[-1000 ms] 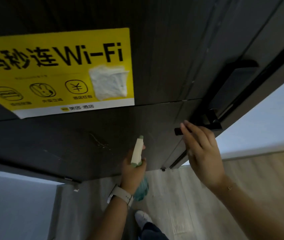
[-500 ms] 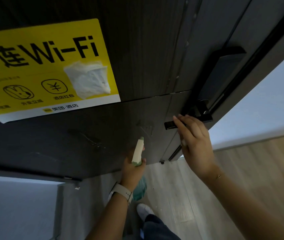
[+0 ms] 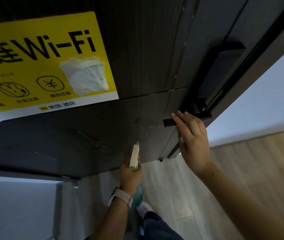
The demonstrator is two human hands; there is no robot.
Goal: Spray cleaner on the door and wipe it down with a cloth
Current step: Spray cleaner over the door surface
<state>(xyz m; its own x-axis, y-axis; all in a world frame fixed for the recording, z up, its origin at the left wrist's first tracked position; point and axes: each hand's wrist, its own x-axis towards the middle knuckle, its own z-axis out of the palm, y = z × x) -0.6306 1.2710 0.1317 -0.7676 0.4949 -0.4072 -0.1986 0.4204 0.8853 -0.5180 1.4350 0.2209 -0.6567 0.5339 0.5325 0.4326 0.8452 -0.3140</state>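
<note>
A: Where is your spray bottle [image 3: 134, 157] relative to the door [image 3: 146, 66]?

B: Your left hand [image 3: 130, 174] grips it just below the dark panel, long axis pointing up at it, nozzle close to the wet streaks left of the door handle [image 3: 186, 119].

A: And your right hand [image 3: 192, 141]?

B: Fingers straight, touching the lever, holding nothing. No cloth is visible.

A: Changed since earlier?

B: The Wi-Fi sticker [image 3: 47, 66] sits further left in view; fresh droplets appear beside the handle.
</note>
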